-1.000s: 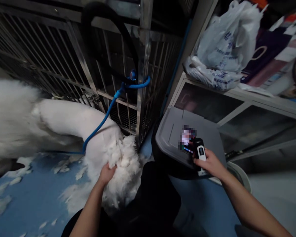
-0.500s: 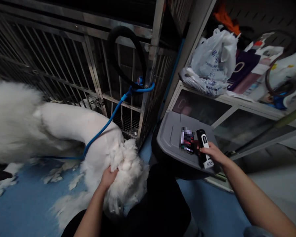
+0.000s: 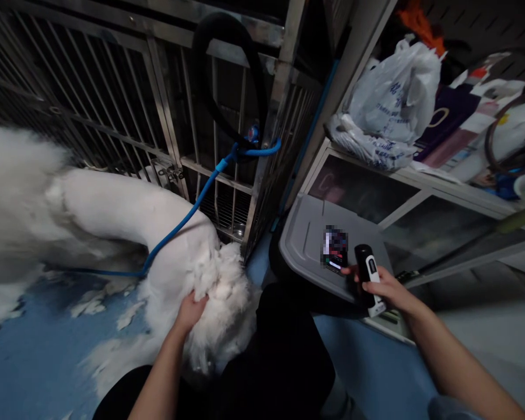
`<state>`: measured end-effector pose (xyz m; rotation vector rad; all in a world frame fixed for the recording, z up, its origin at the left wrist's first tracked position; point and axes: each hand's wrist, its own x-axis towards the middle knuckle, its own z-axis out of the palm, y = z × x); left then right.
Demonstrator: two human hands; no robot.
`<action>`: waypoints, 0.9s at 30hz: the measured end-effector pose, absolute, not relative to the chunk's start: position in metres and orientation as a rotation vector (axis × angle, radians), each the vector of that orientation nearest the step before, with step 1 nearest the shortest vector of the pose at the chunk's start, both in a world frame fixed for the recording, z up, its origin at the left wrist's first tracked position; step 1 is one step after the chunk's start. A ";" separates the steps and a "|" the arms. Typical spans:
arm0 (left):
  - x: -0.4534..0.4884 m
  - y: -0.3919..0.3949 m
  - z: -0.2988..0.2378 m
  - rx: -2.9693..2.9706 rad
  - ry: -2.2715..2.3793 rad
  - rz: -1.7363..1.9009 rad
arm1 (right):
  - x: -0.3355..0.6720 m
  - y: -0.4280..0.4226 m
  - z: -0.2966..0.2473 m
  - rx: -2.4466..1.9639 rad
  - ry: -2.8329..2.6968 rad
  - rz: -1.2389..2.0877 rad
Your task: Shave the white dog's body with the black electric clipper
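A large white dog (image 3: 114, 201) stands at the left, its back clipped short and long shaggy fur (image 3: 221, 291) at its near end. My left hand (image 3: 191, 309) is closed in that fur, fingertips partly hidden. My right hand (image 3: 387, 289) holds a black and white hair clipper (image 3: 370, 277) upright over the edge of a grey lid (image 3: 300, 233). One finger of this hand stretches toward the lower edge of a phone (image 3: 335, 248) lying on the lid, its screen blurred; contact cannot be made out. A blue leash (image 3: 196, 201) runs from the dog to the cage.
A metal barred cage (image 3: 166, 116) stands behind the dog, with a black loop (image 3: 201, 76) on it. At the right, a cabinet (image 3: 371, 181) bears a white plastic bag (image 3: 394, 99) and several packages. Cut fur (image 3: 90, 306) lies on the blue floor (image 3: 39, 361).
My right hand and the clipper have moved down and slightly right, the stretched finger now lower at the phone. My left hand stays in the fur. The view has shifted a little.
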<state>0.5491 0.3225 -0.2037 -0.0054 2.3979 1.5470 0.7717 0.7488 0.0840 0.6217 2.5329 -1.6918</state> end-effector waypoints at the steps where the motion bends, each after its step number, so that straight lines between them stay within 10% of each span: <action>1: 0.549 0.324 -0.203 -0.011 2.394 1.551 | 0.773 0.748 0.082 0.646 2.544 -1.712; 27: 0.555 0.332 -0.201 -0.074 2.331 1.618 | 0.709 0.791 0.095 0.880 2.592 -1.614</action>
